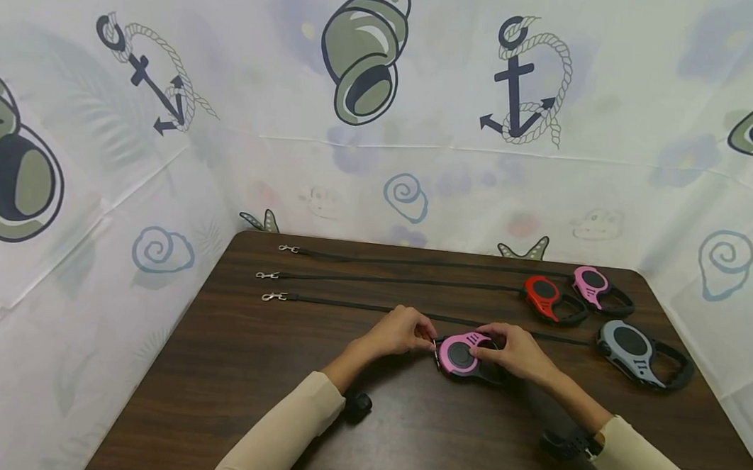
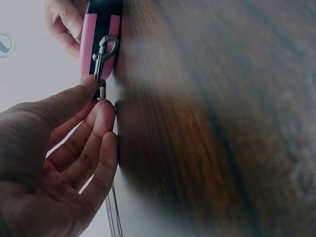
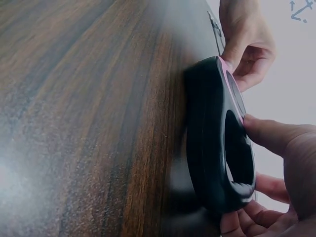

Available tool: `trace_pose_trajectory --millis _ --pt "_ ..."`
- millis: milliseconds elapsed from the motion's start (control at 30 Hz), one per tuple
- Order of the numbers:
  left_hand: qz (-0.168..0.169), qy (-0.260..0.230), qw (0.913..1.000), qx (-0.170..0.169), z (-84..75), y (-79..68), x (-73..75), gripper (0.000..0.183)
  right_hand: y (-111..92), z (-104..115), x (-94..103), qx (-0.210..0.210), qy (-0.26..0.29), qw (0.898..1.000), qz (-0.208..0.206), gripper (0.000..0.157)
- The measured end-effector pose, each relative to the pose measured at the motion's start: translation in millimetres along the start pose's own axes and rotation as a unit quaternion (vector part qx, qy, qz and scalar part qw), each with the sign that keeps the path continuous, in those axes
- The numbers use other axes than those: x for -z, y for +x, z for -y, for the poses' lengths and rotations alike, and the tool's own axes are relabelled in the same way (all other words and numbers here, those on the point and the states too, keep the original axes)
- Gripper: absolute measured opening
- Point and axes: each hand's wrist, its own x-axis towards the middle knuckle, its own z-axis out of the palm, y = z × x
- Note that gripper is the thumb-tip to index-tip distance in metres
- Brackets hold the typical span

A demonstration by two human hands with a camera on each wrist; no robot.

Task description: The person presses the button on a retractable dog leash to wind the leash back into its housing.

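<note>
A pink and black retractable dog leash (image 1: 459,355) lies at the front middle of the table, between both hands. My left hand (image 1: 402,331) pinches the metal snap hook (image 2: 102,58) at the leash's left end between thumb and fingertips. In the left wrist view the hook stands against the pink and black casing (image 2: 88,44). My right hand (image 1: 516,351) grips the leash from the right, its thumb on the round centre and its other fingers at the far side. The black loop handle (image 3: 205,138) points toward the right wrist camera.
Behind the hands, three more leashes lie with cords drawn out leftward to metal hooks: a pink one (image 1: 592,280), a red one (image 1: 544,295) and a grey one (image 1: 630,342). The brown wooden table (image 1: 216,368) is backed by a patterned cloth (image 1: 450,175).
</note>
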Motion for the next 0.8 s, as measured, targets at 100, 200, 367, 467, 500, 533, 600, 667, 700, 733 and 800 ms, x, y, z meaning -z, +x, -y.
trace_pose_trajectory --millis 100,200,367,467,500,533,600,667,700,733,800 --pt "0.000 0.000 1.0000 0.001 -0.8 -1.4 0.0 0.009 -1 -1 0.0 0.001 -0.009 1.000 0.004 0.051" --pt "0.002 0.000 1.0000 0.000 -1.6 -2.7 0.3 0.009 -2 0 -0.3 0.002 -0.017 1.000 0.006 0.052" --pt "0.003 -0.002 1.0000 -0.004 -1.0 -3.9 1.3 0.010 -2 0 -1.4 0.008 -0.023 1.000 -0.001 0.052" --pt "0.002 -0.008 0.9999 -0.006 0.1 -4.1 1.6 0.010 -3 0 -1.7 0.012 -0.025 1.000 -0.005 0.051" --pt "0.002 -0.012 0.9999 -0.007 0.3 -4.2 1.8 0.009 -3 0 -1.7 0.013 -0.025 1.000 -0.006 0.050" --pt "0.002 -0.014 0.9999 -0.008 0.5 -4.3 1.8 0.010 -3 0 -1.5 0.012 -0.025 1.000 -0.007 0.049" --pt "0.002 -0.022 0.9997 -0.011 0.8 -4.9 2.1 0.010 -4 0 -0.9 0.009 -0.024 1.000 -0.012 0.047" --pt "0.004 -0.028 0.9995 -0.014 0.8 -6.0 3.0 0.011 -5 0 0.3 0.004 -0.024 1.000 -0.016 0.046" --pt "0.004 -0.030 0.9994 -0.015 1.3 -6.9 3.7 0.012 -6 1 1.0 0.003 -0.022 1.000 -0.018 0.046" --pt "0.003 -0.029 0.9994 -0.016 1.8 -8.1 4.6 0.013 -6 1 2.0 0.003 -0.023 1.000 -0.019 0.046" --pt "0.002 -0.024 0.9996 -0.016 3.2 -11.3 7.6 0.016 -8 2 4.1 0.003 -0.023 1.000 -0.020 0.048"
